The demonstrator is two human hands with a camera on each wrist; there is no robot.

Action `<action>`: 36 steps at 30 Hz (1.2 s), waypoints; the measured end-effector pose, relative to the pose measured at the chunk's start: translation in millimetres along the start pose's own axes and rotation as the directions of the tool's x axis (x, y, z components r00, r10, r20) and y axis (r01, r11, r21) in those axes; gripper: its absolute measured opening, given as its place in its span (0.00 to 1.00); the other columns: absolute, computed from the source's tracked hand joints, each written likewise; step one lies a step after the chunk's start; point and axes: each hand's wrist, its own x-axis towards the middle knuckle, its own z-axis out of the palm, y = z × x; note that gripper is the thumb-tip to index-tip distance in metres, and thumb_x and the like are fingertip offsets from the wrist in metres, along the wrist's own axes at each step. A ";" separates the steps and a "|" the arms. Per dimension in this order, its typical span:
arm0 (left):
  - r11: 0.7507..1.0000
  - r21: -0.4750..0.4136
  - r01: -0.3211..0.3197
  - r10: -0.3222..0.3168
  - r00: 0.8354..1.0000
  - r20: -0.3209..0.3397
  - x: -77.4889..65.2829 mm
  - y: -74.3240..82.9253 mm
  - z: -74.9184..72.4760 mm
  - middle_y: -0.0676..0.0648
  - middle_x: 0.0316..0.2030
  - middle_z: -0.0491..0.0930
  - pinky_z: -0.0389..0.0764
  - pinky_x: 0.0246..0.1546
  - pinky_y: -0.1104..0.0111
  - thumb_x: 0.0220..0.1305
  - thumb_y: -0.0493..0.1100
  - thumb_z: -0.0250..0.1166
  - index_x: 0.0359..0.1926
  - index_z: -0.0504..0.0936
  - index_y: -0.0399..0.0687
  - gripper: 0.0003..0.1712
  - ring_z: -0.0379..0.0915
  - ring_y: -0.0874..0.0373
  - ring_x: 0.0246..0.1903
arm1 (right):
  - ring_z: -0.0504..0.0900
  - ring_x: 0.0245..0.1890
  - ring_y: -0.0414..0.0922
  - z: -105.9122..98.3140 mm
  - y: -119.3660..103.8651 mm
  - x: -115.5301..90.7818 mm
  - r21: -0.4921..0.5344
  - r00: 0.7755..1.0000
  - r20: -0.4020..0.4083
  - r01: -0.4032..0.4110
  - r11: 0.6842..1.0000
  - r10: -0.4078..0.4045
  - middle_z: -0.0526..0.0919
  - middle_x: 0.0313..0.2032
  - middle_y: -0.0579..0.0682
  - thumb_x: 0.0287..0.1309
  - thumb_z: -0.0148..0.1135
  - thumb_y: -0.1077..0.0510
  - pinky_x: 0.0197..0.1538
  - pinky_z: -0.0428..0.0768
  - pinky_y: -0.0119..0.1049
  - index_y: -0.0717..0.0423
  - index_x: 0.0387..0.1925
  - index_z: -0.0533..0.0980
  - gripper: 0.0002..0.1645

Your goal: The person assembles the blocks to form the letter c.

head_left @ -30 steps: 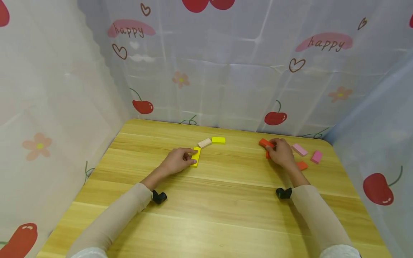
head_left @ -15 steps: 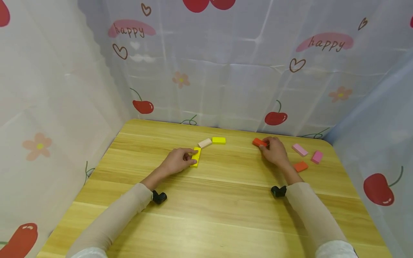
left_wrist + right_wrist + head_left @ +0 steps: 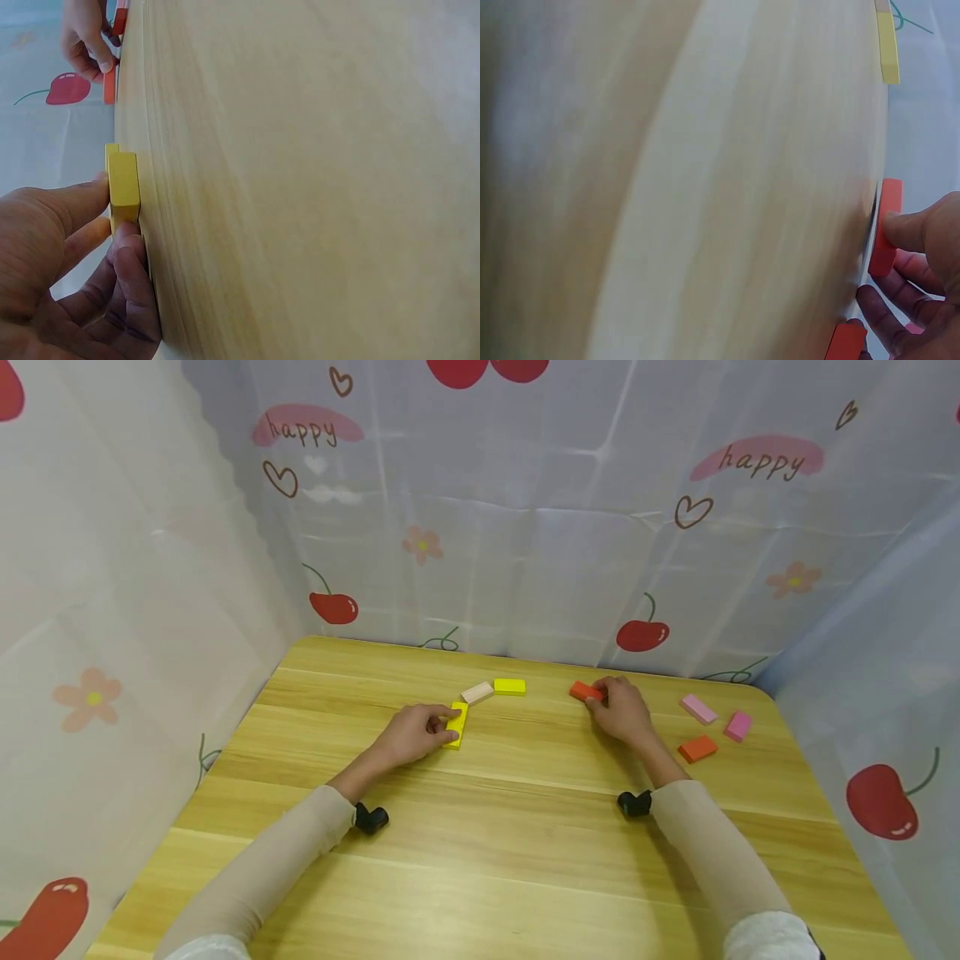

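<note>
On the wooden tabletop [image 3: 480,810], my left hand [image 3: 411,735] pinches a yellow wooden block [image 3: 457,725] between thumb and fingers. The left wrist view shows that yellow block [image 3: 124,180] end-on, with fingers at both sides. My right hand [image 3: 624,710] pinches a red-orange block [image 3: 583,692] near the back edge. In the right wrist view the red-orange block [image 3: 886,225] lies under the thumb, with a dark shadow gap along the table. Just beyond the left hand's block are a pale wood block [image 3: 477,693] and a second yellow block [image 3: 510,687].
To the right of the right hand lie an orange block [image 3: 698,748], a light pink block [image 3: 698,708] and a darker pink block [image 3: 738,726]. A white curtain [image 3: 495,585] printed with cherries hangs behind the table and along both sides.
My right hand has moved left along the back of the table with the red-orange block, away from the orange and pink blocks. The left hand has stayed on its yellow block.
</note>
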 end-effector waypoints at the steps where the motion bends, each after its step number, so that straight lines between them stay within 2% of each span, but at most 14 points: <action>1: 1.000 0.001 0.000 0.000 1.000 -0.001 0.0 0.0 0.1 0.52 0.37 0.87 0.72 0.29 0.70 0.74 0.52 0.71 0.70 0.84 0.55 0.27 0.74 0.60 0.29 | 0.79 0.49 0.63 1.0 -1.2 0.4 -0.002 1.000 0.001 0.002 1.000 -0.002 0.80 0.52 0.69 0.76 0.62 0.56 0.59 0.77 0.60 0.70 0.61 0.78 0.23; 27: 1.000 0.008 0.008 -0.008 1.000 -0.001 0.8 -1.8 1.9 0.52 0.38 0.87 0.74 0.33 0.68 0.74 0.52 0.71 0.70 0.84 0.55 0.26 0.75 0.60 0.30 | 0.79 0.52 0.62 26.0 -41.8 9.0 0.039 0.997 0.024 0.079 0.996 -0.080 0.82 0.55 0.68 0.75 0.65 0.56 0.60 0.78 0.59 0.68 0.61 0.80 0.22; 36: 1.000 0.004 0.006 -0.006 1.000 -0.011 2.0 -2.8 2.4 0.52 0.37 0.88 0.75 0.33 0.68 0.74 0.52 0.72 0.69 0.84 0.55 0.26 0.76 0.61 0.30 | 0.77 0.55 0.62 30.6 -49.9 11.5 0.045 0.997 0.043 0.062 0.997 -0.064 0.81 0.56 0.65 0.75 0.66 0.54 0.61 0.76 0.58 0.65 0.62 0.80 0.22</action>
